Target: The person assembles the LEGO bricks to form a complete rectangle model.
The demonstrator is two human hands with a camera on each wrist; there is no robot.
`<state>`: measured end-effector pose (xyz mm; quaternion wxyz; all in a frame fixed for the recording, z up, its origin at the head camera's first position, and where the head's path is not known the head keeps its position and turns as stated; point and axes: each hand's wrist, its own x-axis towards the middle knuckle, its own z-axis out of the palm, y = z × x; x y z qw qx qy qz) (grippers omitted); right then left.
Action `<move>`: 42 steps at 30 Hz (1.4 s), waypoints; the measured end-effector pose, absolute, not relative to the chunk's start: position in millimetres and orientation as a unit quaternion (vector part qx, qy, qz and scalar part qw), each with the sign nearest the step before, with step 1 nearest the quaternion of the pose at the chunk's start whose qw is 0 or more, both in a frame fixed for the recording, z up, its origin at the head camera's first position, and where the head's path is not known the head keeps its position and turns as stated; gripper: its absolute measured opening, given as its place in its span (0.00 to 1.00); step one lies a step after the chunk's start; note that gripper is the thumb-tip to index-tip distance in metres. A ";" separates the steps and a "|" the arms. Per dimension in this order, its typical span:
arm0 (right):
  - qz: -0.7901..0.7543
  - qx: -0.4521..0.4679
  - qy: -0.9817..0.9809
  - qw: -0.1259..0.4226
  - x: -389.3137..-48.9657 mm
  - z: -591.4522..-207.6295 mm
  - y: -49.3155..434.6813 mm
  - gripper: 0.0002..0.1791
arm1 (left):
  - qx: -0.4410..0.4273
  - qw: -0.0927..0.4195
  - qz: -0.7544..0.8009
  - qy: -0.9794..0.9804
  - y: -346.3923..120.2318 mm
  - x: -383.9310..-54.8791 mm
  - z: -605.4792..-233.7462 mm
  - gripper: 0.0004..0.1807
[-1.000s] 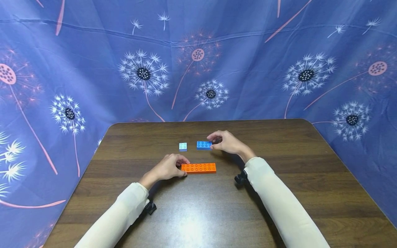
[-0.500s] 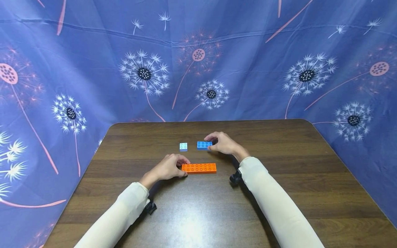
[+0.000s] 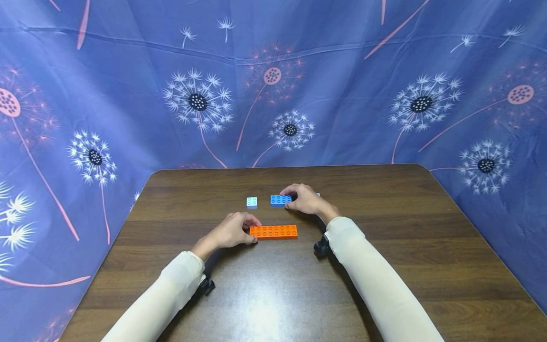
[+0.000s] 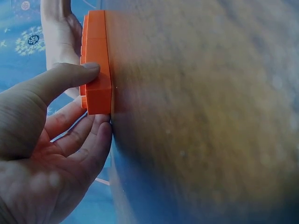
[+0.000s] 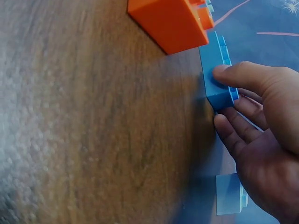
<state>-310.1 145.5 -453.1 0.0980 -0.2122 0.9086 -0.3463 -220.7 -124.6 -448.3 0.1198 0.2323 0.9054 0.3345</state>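
Note:
Two orange toy building bricks (image 3: 273, 232) lie end to end on the table, with a thin seam between them. My left hand (image 3: 232, 230) holds their left end, thumb on the near side and fingers behind, as the left wrist view shows. Farther back lies a blue studded brick (image 3: 279, 200). Its right end is pinched by my right hand (image 3: 308, 199), and the thumb presses the near face of the blue brick (image 5: 216, 65) in the right wrist view. Left of it sits a small light-blue brick (image 3: 252, 203), apart from both hands.
Another small pale-blue brick (image 5: 228, 193) lies beyond my right hand, mostly hidden in the head view. The brown wooden table (image 3: 406, 228) ends at a blue dandelion-print cloth (image 3: 342, 85) hanging behind.
My right hand has moved a little left and come onto the blue brick's right end. A small brick now peeks out behind that hand. My left hand has stayed still.

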 end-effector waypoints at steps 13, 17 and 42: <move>-0.345 -0.222 0.907 0.092 -308.4 -452.4 145.6 0.20 | 0.236 0.117 0.335 0.905 -124.9 -221.8 -448.3 0.18; -0.355 -0.220 0.903 0.102 -305.6 -448.8 145.7 0.20 | 0.237 0.115 0.334 0.905 -125.2 -222.0 -448.1 0.18; -0.400 -0.284 0.863 0.118 -262.2 -431.6 155.9 0.19 | 0.239 0.122 0.334 0.904 -126.3 -223.3 -446.9 0.18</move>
